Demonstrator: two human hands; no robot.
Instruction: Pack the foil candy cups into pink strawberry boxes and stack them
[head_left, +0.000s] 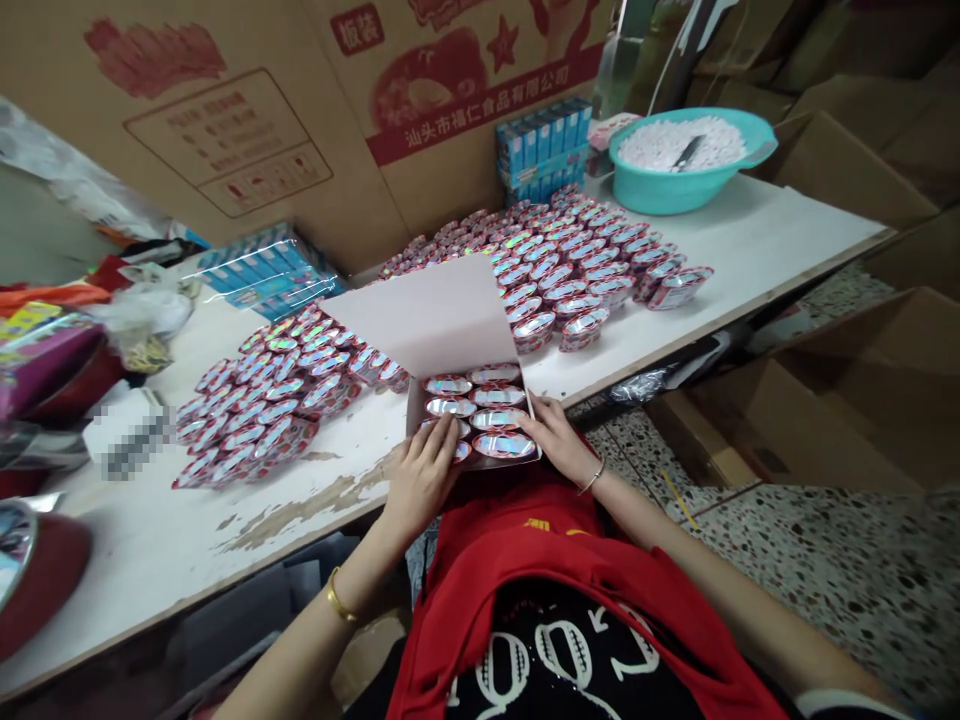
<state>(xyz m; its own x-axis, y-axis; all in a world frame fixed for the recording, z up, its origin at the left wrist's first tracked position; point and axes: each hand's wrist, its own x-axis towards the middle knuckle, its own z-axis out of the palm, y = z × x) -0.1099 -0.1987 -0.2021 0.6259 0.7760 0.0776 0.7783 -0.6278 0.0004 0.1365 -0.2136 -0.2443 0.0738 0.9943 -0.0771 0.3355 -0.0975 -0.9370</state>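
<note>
An open white carton (414, 405) sits at the table's front edge, against the red apron, its lid (442, 310) tilted up at the back. Inside stand two columns of shiny red-and-silver packets (499, 420), their oval ends upward. My left hand (426, 468) reaches over the carton's front left corner, fingers bent down onto a packet in the left column and partly hiding it. At the right wall, my right hand (561, 442) grips the carton, with some fingers outside and the thumb near the packets.
Many loose packets stand in groups to the left (255, 410) and behind (570, 260). Blue wrapped packs (262, 270) lean by a large cardboard box (300, 120). A turquoise basin (660, 190) with white pieces stands back right; a red bowl (56, 560) is front left. Open cartons (810, 410) lie right.
</note>
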